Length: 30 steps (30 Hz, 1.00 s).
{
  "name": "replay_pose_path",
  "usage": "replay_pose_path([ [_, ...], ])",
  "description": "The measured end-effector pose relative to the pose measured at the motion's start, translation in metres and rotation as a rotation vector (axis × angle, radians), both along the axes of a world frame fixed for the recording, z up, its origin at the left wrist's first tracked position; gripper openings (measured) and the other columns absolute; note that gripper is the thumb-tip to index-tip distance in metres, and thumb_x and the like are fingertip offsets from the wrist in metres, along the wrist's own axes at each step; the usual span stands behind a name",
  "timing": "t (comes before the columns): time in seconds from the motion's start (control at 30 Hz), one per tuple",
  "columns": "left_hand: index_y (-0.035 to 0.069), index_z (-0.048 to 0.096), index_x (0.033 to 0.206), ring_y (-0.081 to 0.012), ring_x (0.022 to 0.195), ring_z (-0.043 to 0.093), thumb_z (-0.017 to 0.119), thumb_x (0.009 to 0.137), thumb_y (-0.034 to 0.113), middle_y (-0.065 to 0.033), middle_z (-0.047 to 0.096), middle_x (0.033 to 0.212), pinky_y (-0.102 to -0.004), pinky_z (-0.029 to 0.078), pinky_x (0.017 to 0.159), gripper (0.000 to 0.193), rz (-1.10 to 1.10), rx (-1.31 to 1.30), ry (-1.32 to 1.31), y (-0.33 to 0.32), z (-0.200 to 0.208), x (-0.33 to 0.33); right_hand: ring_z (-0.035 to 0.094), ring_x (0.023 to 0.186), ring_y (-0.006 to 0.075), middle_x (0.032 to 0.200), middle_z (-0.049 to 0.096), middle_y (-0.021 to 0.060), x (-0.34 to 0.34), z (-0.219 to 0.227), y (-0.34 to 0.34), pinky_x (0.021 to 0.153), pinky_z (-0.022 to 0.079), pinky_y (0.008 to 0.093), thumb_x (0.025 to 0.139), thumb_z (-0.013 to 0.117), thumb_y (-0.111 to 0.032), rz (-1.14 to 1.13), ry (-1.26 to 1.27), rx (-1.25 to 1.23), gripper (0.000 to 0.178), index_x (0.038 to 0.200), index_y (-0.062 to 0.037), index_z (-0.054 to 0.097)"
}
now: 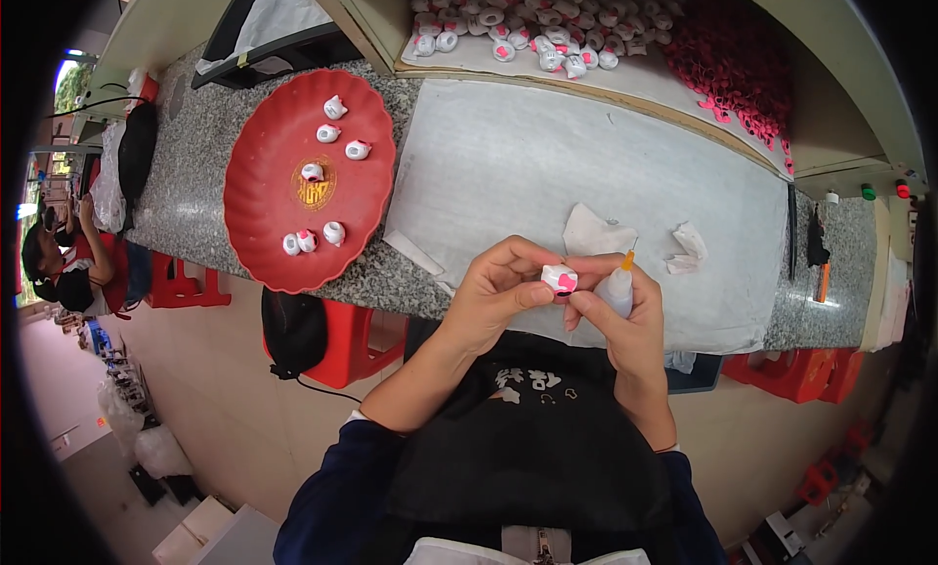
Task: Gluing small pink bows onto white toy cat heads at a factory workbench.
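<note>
My left hand [496, 287] pinches a small white cat-head-shaped piece [557, 274] with a pink bow on it, just above the near edge of the table. Resting in my right hand [640, 323] is a small translucent squeeze bottle [616, 292] with an orange collar and a thin needle tip pointing up and away. My right thumb and a fingertip reach to the lower right side of the white piece. On the left, a red scalloped tray [256, 189] carries several similar white pieces [358, 151], spread apart.
White paper [489, 155] covers the granite tabletop [191, 184] ahead of me. Crumpled tissue [596, 231] lies on it beyond my hands. A shelf at the back bears heaped white pieces [547, 13] and pink bows [728, 57]. Red stools [342, 340] stand below; another person [73, 262] sits far left.
</note>
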<state>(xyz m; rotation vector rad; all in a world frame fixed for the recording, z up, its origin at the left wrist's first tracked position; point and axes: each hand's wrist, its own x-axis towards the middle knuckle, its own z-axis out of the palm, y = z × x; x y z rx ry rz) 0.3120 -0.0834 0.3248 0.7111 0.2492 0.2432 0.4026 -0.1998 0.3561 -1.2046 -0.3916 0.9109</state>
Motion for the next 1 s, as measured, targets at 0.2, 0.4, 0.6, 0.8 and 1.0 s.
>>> replay_pose_path([
  [0.2,0.004,0.048,0.090,-0.0125,0.081,0.054,0.062,0.072,0.011,-0.0066,0.057,0.087,-0.0271,0.041,0.074,0.024,0.001,-0.019,-0.005,-0.002,-0.004,0.001,0.051,0.059,0.0082,0.071,0.056,0.0058,0.001,-0.004,-0.002,0.051,0.042,0.0195,0.074,0.055,0.001,-0.003,0.025,0.007,0.021,0.094,0.0029,0.053],
  [0.4,0.004,0.047,0.092,-0.0129,0.082,0.053,0.061,0.072,0.009,-0.0073,0.057,0.087,-0.0259,0.041,0.073,0.025,-0.011,0.005,-0.009,-0.003,-0.008,0.000,0.051,0.058,0.0085,0.070,0.056,0.0055,0.002,-0.006,-0.003,0.052,0.042,0.0199,0.073,0.055,0.001,-0.004,-0.017,0.003,0.019,0.092,0.0024,0.055],
  [0.6,0.001,0.046,0.095,-0.0119,0.087,0.051,0.058,0.073,0.000,-0.0086,0.054,0.092,-0.0243,0.039,0.076,0.026,0.095,0.432,-0.039,-0.005,-0.005,0.004,0.051,0.059,0.0082,0.071,0.056,0.0056,0.002,-0.008,-0.003,0.053,0.043,0.0200,0.073,0.054,0.002,-0.047,-0.073,-0.012,0.020,0.093,0.0025,0.054],
  [0.8,0.001,0.045,0.096,-0.0131,0.087,0.050,0.056,0.071,-0.003,-0.0089,0.054,0.091,-0.0258,0.038,0.077,0.027,0.157,0.520,-0.011,-0.007,-0.002,0.001,0.052,0.063,0.0077,0.073,0.057,0.0056,-0.001,-0.007,-0.001,0.054,0.044,0.0195,0.073,0.054,0.002,-0.041,-0.084,-0.032,0.020,0.093,0.0023,0.054],
  [1.0,0.000,0.043,0.094,-0.0180,0.086,0.051,0.054,0.073,0.002,-0.0139,0.054,0.087,-0.0291,0.039,0.078,0.024,0.175,0.481,-0.010,-0.002,-0.004,0.000,0.051,0.059,0.0101,0.076,0.057,0.0087,0.019,-0.002,-0.008,0.053,0.042,0.0222,0.071,0.054,0.003,-0.207,-0.156,-0.094,0.014,0.086,0.0022,0.053],
])
